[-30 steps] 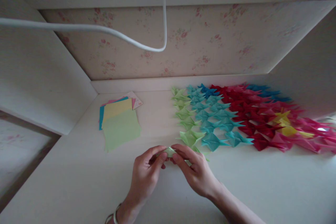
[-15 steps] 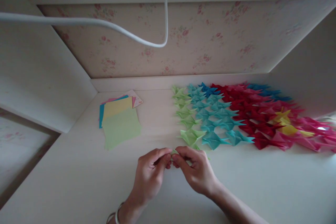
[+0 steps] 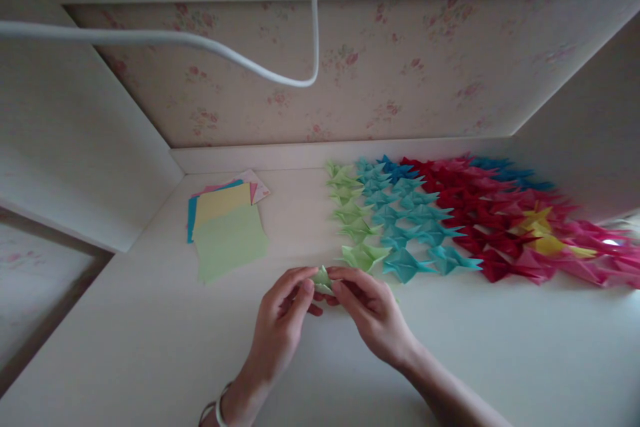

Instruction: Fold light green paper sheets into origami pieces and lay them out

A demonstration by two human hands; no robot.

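Observation:
Between both hands is a light green origami crane, partly hidden by the fingers. My left hand pinches its left side between thumb and fingers. On the other side, my right hand grips it the same way. Just beyond my right hand lies a column of light green paper cranes. Teal cranes stand in rows beside them. To the left of my hands is a sheet of light green paper, lying over yellow, blue and pink sheets.
Red cranes, pink ones and a few yellow ones spread over the right of the white table. A white cable hangs in front of the floral wall. White panels flank the table.
My fingers have moved slightly apart and a little farther from me. More of the light green paper now shows between them. The view has shifted a little.

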